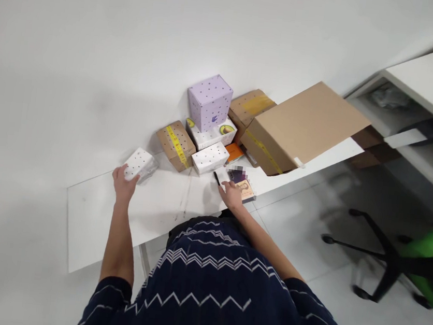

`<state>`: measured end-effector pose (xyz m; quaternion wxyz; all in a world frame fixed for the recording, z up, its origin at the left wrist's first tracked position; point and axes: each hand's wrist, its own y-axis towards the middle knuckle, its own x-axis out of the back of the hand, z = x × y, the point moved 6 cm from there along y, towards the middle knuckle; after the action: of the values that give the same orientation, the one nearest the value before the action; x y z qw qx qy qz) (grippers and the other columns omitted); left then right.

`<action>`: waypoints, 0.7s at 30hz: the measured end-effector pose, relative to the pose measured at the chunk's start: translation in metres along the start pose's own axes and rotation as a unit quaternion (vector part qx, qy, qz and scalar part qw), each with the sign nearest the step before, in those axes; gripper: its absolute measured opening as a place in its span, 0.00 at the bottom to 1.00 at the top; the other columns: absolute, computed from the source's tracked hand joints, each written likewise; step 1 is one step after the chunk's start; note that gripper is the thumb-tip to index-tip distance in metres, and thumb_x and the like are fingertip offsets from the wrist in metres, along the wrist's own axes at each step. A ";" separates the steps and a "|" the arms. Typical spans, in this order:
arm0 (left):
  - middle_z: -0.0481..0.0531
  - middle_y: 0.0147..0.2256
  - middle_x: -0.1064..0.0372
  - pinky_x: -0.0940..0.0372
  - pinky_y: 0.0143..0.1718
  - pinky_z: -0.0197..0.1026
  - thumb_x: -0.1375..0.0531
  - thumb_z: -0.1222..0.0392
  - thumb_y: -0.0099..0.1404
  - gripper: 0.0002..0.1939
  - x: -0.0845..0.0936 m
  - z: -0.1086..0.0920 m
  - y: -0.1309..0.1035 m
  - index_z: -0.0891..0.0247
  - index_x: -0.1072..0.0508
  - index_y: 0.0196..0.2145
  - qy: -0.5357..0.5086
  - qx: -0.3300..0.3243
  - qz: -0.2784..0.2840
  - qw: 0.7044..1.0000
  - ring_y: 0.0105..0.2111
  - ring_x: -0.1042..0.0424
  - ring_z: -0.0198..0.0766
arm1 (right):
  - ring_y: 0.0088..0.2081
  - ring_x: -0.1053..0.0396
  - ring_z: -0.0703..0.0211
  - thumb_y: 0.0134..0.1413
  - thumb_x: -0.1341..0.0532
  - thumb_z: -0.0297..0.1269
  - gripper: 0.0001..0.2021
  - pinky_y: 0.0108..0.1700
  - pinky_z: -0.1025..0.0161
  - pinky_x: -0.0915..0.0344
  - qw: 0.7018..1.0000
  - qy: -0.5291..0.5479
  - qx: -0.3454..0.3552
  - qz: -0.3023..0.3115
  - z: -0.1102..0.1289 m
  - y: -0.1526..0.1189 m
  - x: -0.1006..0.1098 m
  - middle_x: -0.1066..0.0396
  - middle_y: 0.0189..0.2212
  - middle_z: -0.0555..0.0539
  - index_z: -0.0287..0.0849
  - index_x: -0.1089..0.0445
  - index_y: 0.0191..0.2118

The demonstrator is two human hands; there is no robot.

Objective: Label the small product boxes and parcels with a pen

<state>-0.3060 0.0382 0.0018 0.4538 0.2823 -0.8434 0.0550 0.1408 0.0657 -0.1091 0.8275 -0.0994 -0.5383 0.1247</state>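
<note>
Now, left hand (124, 184) gripping dotted box (138, 163), right hand (231, 195) at black pen (217, 177), grip unclear

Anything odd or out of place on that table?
Dark streaks on the white table, between the left hand and right hand. They look odd against the pale top, though I can't tell if they're dirt, scratches or a seam. Nothing looks spilled.

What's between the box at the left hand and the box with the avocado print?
In the head view, a yellow-taped brown box stands between them.
</note>
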 end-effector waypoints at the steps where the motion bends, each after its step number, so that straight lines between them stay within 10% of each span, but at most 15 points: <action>1: 0.62 0.61 0.47 0.46 0.65 0.53 0.33 0.58 0.54 0.33 -0.006 0.001 0.009 0.62 0.34 0.57 -0.007 -0.005 -0.004 1.000 0.64 0.45 0.51 | 0.49 0.30 0.49 0.68 0.47 0.42 0.18 0.50 0.59 0.38 1.000 -0.002 -0.002 0.015 0.002 -0.002 -0.001 0.31 0.51 0.37 0.39 0.30 0.55; 9: 0.65 0.70 0.67 0.34 0.57 0.47 0.37 0.52 0.62 0.32 -0.035 0.010 0.022 0.63 0.38 0.61 -0.084 0.010 0.012 0.996 0.67 0.48 0.50 | 0.51 0.30 0.51 0.68 0.48 0.43 0.19 0.49 0.62 0.36 0.998 -0.027 -0.016 0.052 -0.007 -0.008 -0.018 0.34 0.54 0.38 0.42 0.34 0.58; 16: 0.65 0.69 0.59 0.40 0.62 0.46 0.41 0.62 0.63 0.33 -0.057 -0.006 0.029 0.63 0.42 0.65 -0.113 0.032 0.042 0.992 0.68 0.51 0.47 | 0.50 0.29 0.51 0.69 0.48 0.44 0.19 0.47 0.61 0.35 0.996 -0.045 -0.028 0.071 -0.007 -0.002 -0.026 0.36 0.54 0.37 0.42 0.38 0.60; 21: 0.68 0.66 0.54 0.51 0.67 0.56 0.46 0.69 0.59 0.31 -0.038 -0.045 0.010 0.70 0.37 0.61 -0.031 -0.001 -0.101 0.994 0.67 0.53 0.53 | 0.48 0.28 0.48 0.68 0.48 0.44 0.20 0.45 0.59 0.34 0.993 -0.052 -0.039 0.099 -0.005 0.002 -0.029 0.37 0.55 0.35 0.39 0.39 0.59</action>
<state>-0.2621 0.0789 -0.0010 0.4309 0.3674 -0.8242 -0.0012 0.1339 0.0584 -0.1372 0.7776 -0.1776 -0.5723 0.1904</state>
